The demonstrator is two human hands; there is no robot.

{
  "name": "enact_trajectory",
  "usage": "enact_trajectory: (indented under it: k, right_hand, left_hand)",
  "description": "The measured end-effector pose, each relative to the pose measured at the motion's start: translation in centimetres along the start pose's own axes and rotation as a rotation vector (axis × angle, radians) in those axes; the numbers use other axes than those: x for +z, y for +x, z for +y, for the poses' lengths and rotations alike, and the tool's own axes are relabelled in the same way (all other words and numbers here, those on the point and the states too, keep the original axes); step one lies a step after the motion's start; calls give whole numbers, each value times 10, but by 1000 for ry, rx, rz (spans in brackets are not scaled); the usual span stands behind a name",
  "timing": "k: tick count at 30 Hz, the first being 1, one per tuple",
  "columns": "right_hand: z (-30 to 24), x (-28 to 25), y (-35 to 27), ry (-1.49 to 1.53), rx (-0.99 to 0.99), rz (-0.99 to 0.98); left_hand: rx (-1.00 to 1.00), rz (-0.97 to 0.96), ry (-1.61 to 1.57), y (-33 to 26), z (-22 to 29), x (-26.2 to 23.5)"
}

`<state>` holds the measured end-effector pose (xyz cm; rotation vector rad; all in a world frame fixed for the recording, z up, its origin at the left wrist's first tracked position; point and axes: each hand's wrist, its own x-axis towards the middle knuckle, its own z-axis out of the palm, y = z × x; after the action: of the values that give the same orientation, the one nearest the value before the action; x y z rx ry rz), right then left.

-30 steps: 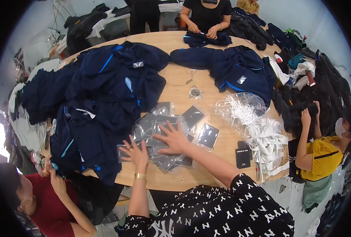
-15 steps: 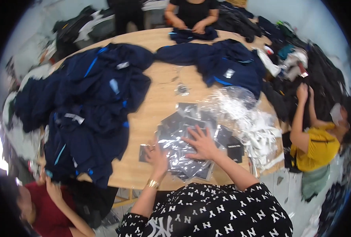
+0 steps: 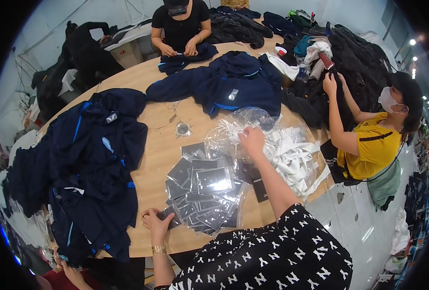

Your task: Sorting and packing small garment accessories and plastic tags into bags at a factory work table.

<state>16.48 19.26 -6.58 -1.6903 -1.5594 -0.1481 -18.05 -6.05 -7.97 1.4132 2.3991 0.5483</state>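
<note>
Several flat dark-grey cards in clear plastic sleeves (image 3: pixel 200 186) lie in an overlapping heap in front of me. Left of the heap's near edge, my left hand (image 3: pixel 156 223) rests low on the table with thumb and fingers spread. Its thumb touches a small dark packet (image 3: pixel 175 221) at that edge. My right hand (image 3: pixel 253 141) reaches past the heap with fingers pinched together among white strings (image 3: pixel 233 131) and crumpled clear plastic (image 3: pixel 218 137). White flat straps (image 3: pixel 294 157) are piled right of it. A black card (image 3: pixel 259 189) lies partly under my right forearm.
Navy garments (image 3: pixel 96 140) cover the table's left side, and another navy garment (image 3: pixel 246 84) lies beyond the plastic. A person in black (image 3: pixel 180 24) handles cloth across the table. At right, a person in yellow (image 3: pixel 369 140) handles dark clothes (image 3: pixel 354 53). A small clear-and-white bundle (image 3: pixel 183 129) sits mid-table.
Both hands have left the heap of sleeved cards. The right moved forward and right to the white strings; the left moved to the heap's near left edge. The view has shifted.
</note>
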Motion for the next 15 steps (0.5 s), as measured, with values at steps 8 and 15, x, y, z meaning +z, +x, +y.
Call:
enact_trajectory:
  k: [8,15]
  right_hand:
    - [15,-20,16,412,263,-108]
    - [11,-64,36,1065,562,-333]
  left_hand:
    - [-96,-8,-238,-12,-7,-29]
    - [-114,-58,-190,5,41,-83]
